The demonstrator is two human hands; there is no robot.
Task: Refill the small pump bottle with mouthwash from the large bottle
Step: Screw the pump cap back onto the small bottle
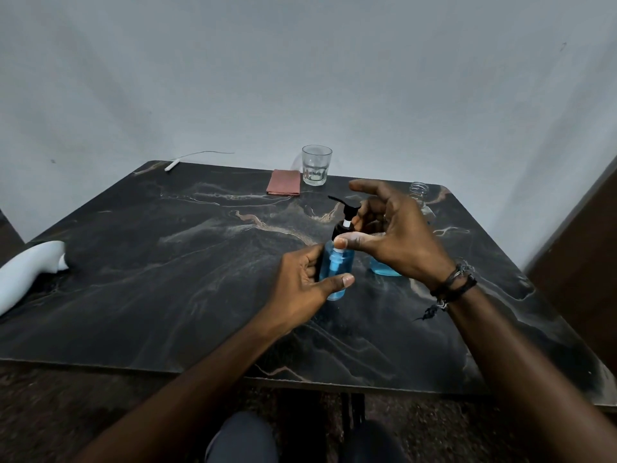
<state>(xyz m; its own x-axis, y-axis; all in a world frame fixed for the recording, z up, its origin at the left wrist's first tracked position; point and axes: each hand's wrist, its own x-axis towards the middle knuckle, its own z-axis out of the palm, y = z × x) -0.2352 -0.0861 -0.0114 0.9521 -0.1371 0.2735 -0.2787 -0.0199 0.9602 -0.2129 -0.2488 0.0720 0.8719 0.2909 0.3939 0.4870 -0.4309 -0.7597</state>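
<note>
Small pump bottle (335,272) of blue liquid stands mid-table (167,262), gripped around its body by the left hand (305,282). Right hand (390,235) pinches the black pump head (345,220) at its collar. Behind it stands the large bottle (421,198), uncapped.

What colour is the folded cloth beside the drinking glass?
The folded cloth is dusty pink, in the head view.

The dark table (167,262) is bare at nine o'clock, but a glass (316,165) and pink cloth (284,187) block twelve o'clock.
</note>
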